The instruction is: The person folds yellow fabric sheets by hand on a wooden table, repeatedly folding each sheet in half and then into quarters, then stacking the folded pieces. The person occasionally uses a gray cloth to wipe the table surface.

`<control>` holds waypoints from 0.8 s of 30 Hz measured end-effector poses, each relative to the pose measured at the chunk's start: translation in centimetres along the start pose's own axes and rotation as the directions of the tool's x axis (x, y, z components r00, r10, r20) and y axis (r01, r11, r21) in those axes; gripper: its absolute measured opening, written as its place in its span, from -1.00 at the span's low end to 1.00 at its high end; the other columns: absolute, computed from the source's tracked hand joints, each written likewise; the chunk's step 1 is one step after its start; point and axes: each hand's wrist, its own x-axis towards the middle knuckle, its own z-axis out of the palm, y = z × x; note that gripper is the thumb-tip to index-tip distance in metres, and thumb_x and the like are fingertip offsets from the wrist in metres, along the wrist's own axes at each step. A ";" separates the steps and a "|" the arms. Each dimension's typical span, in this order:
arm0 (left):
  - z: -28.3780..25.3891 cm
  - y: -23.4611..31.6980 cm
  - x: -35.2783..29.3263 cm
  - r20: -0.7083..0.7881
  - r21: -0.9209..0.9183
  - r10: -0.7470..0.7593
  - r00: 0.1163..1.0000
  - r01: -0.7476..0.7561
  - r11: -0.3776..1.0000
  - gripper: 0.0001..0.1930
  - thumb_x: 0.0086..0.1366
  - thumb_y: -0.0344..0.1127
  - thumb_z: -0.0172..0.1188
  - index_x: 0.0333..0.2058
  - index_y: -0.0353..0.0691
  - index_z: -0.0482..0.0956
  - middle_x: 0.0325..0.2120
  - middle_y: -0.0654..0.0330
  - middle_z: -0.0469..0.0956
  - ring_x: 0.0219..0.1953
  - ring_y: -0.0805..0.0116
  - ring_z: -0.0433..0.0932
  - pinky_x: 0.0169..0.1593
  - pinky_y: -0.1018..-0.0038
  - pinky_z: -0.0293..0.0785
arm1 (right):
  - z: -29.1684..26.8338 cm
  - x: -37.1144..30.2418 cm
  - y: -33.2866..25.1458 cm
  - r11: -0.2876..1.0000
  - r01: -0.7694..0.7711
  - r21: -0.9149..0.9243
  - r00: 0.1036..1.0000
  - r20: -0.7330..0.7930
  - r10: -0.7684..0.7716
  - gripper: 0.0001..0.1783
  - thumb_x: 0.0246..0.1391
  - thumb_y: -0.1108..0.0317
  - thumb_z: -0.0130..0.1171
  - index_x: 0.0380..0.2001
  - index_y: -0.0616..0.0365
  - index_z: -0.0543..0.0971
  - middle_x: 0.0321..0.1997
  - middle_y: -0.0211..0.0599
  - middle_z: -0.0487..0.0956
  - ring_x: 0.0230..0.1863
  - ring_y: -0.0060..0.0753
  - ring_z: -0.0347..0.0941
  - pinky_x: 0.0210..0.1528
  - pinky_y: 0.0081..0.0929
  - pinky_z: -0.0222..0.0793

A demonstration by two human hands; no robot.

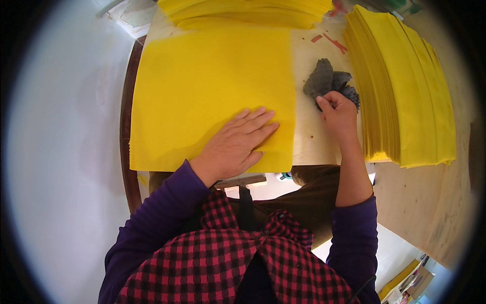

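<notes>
A broad yellow fabric sheet (212, 86) lies flat on the wooden table, its near edge at the table's front. My left hand (240, 139) rests palm down near its lower right part, fingers stretched out. To the right of the sheet, on bare wood, sits a crumpled dark grey cloth (321, 77) in several loose folds or pieces. The thumb and fingers of my right hand (338, 112) pinch together at the near side of this grey cloth. What lies under the right fingertips is partly hidden.
A tall stack of folded yellow fabric (405, 91) stands close to the right of my right hand. More yellow fabric (243, 12) is piled at the far edge. Red scraps (335, 43) lie behind the grey cloth. A white wall (66, 142) rises at the left.
</notes>
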 end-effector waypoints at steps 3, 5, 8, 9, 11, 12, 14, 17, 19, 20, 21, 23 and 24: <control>0.0 -0.1 0.1 -0.006 0.003 0.016 1.000 -0.016 1.000 -0.37 0.20 -0.25 0.02 0.27 -0.24 0.23 0.34 0.01 0.11 0.40 0.06 0.04 0.41 0.14 -0.10 | -0.4 0.0 0.3 0.953 -0.117 0.280 0.993 0.006 0.120 -0.81 0.15 0.27 0.21 -0.29 0.17 0.60 -0.59 -0.40 0.52 -0.60 -0.67 0.32 -0.55 -0.61 0.21; 0.1 -0.2 0.2 0.002 0.005 0.016 1.000 -0.016 1.000 -0.38 0.21 -0.24 -0.01 0.27 -0.24 0.23 0.34 0.01 0.12 0.39 0.05 0.04 0.41 0.14 -0.10 | -0.9 -0.8 0.4 0.871 -0.056 0.488 0.997 -0.014 0.072 -0.85 0.17 0.28 0.22 -0.32 0.13 0.61 -0.56 -0.45 0.52 -0.60 -0.77 0.28 -0.57 -0.73 0.13; 0.1 -0.3 0.1 -0.011 -0.015 0.024 1.000 -0.024 1.000 -0.40 0.24 -0.22 -0.02 0.26 -0.25 0.24 0.33 0.00 0.12 0.39 0.05 0.05 0.40 0.14 -0.10 | -1.8 -2.1 0.3 0.905 -0.051 0.423 0.997 0.072 0.023 -0.89 0.14 0.35 0.24 -0.29 0.12 0.59 -0.53 -0.49 0.52 -0.57 -0.78 0.28 -0.53 -0.73 0.17; 0.2 -0.3 0.1 -0.010 -0.011 0.023 1.000 -0.023 1.000 -0.40 0.25 -0.21 -0.03 0.26 -0.25 0.24 0.33 0.00 0.12 0.39 0.05 0.05 0.40 0.14 -0.10 | -2.0 -2.7 0.3 0.914 -0.018 0.404 0.987 0.154 -0.049 -0.90 0.11 0.39 0.26 -0.30 0.12 0.59 -0.51 -0.52 0.50 -0.55 -0.78 0.27 -0.51 -0.74 0.18; 0.2 -0.4 0.1 -0.007 -0.002 0.021 1.000 -0.021 1.000 -0.41 0.26 -0.21 -0.03 0.26 -0.26 0.24 0.33 0.00 0.13 0.39 0.05 0.06 0.40 0.14 -0.09 | -2.2 -3.8 0.1 0.924 0.057 0.379 0.931 0.315 -0.187 -0.87 0.04 0.46 0.30 -0.31 0.11 0.58 -0.47 -0.57 0.46 -0.52 -0.79 0.25 -0.46 -0.75 0.19; 0.2 -0.3 0.1 -0.010 0.005 0.023 1.000 -0.023 1.000 -0.41 0.27 -0.20 -0.03 0.26 -0.26 0.24 0.33 0.00 0.13 0.39 0.05 0.06 0.40 0.14 -0.09 | -2.2 -4.3 -0.1 0.930 0.039 0.365 0.904 0.385 -0.189 -0.83 0.00 0.49 0.32 -0.31 0.11 0.57 -0.45 -0.58 0.44 -0.50 -0.79 0.24 -0.44 -0.75 0.20; 0.2 -0.3 0.2 -0.013 0.013 0.024 1.000 -0.024 1.000 -0.42 0.27 -0.20 -0.03 0.26 -0.26 0.24 0.33 0.00 0.13 0.39 0.05 0.06 0.40 0.14 -0.09 | -2.0 -5.1 -0.6 0.946 -0.002 0.324 0.836 0.519 -0.176 -0.75 -0.10 0.54 0.37 -0.31 0.12 0.55 -0.42 -0.62 0.39 -0.46 -0.79 0.23 -0.39 -0.76 0.21; 0.0 -0.2 0.2 -0.010 0.012 0.021 1.000 -0.021 1.000 -0.40 0.26 -0.20 -0.01 0.27 -0.24 0.24 0.33 0.01 0.12 0.39 0.05 0.06 0.40 0.15 -0.09 | -1.3 -6.1 -1.6 0.959 0.092 0.266 0.775 0.585 -0.237 -0.67 -0.18 0.54 0.41 -0.28 0.13 0.55 -0.42 -0.62 0.35 -0.44 -0.77 0.22 -0.39 -0.76 0.19; 0.0 -0.2 0.2 0.000 0.025 0.011 1.000 -0.011 1.000 -0.38 0.24 -0.21 0.02 0.28 -0.22 0.23 0.34 0.02 0.12 0.39 0.06 0.05 0.40 0.15 -0.09 | -0.6 -6.5 -2.2 0.967 0.153 0.205 0.779 0.577 -0.246 -0.63 -0.20 0.53 0.40 -0.26 0.15 0.51 -0.44 -0.52 0.38 -0.42 -0.66 0.29 -0.37 -0.67 0.25; 0.0 -0.2 0.2 0.004 0.031 0.006 1.000 -0.006 1.000 -0.37 0.23 -0.22 0.03 0.28 -0.21 0.23 0.34 0.02 0.12 0.39 0.06 0.05 0.40 0.16 -0.09 | -0.3 -6.7 -2.3 0.976 0.144 0.164 0.783 0.584 -0.214 -0.63 -0.20 0.52 0.39 -0.26 0.16 0.50 -0.46 -0.44 0.41 -0.41 -0.57 0.34 -0.35 -0.59 0.29; 0.0 -0.2 0.2 0.001 0.029 0.005 1.000 -0.005 1.000 -0.36 0.21 -0.22 0.05 0.28 -0.21 0.22 0.34 0.03 0.12 0.39 0.07 0.05 0.41 0.15 -0.10 | -0.2 -6.7 -2.4 0.983 0.136 0.123 0.787 0.589 -0.182 -0.63 -0.21 0.51 0.38 -0.26 0.17 0.49 -0.47 -0.36 0.44 -0.40 -0.47 0.39 -0.32 -0.51 0.34; 0.0 -0.1 0.2 0.002 0.023 0.001 1.000 -0.001 1.000 -0.34 0.18 -0.23 0.07 0.29 -0.20 0.22 0.34 0.03 0.12 0.40 0.07 0.05 0.41 0.15 -0.10 | 0.0 -6.6 -2.4 0.985 0.111 0.135 0.786 0.594 -0.170 -0.64 -0.19 0.52 0.37 -0.26 0.18 0.49 -0.51 -0.36 0.44 -0.43 -0.48 0.40 -0.33 -0.51 0.34; 0.0 -0.1 0.2 -0.001 0.026 0.004 1.000 -0.004 1.000 -0.33 0.18 -0.23 0.07 0.29 -0.19 0.22 0.34 0.04 0.12 0.40 0.07 0.05 0.41 0.15 -0.10 | 0.0 -6.6 -2.2 0.985 0.075 0.154 0.782 0.604 -0.154 -0.65 -0.18 0.52 0.37 -0.27 0.19 0.49 -0.52 -0.35 0.44 -0.44 -0.49 0.40 -0.34 -0.51 0.34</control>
